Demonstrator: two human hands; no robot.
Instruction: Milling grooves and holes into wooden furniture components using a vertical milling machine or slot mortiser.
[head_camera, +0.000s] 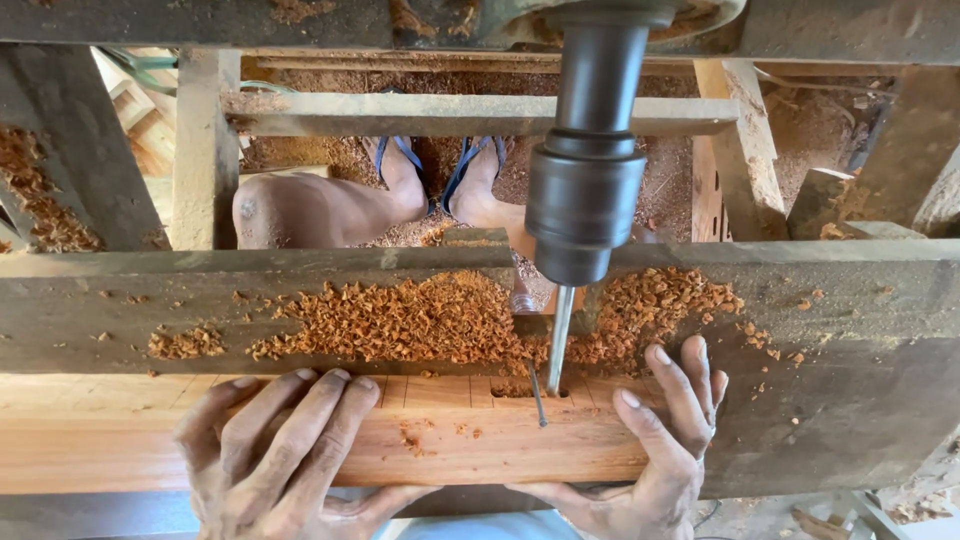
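Bare, dust-smeared hands (280, 450), no sleeves visible; blue-strapped sandals (440, 165) on the bare feet below.

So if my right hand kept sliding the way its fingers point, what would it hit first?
Probably the heap of orange wood chips on the grey machine table; the right hand points there, though depth is unclear.

Plank (450, 440): reddish-brown, pencil-ruled in pale squares along my side. Shavings (420, 320): orange. Table (850, 380): weathered grey. Drill chuck (585, 190): dark grey; bit (560, 340) silver. Sandals (470, 165): blue straps.
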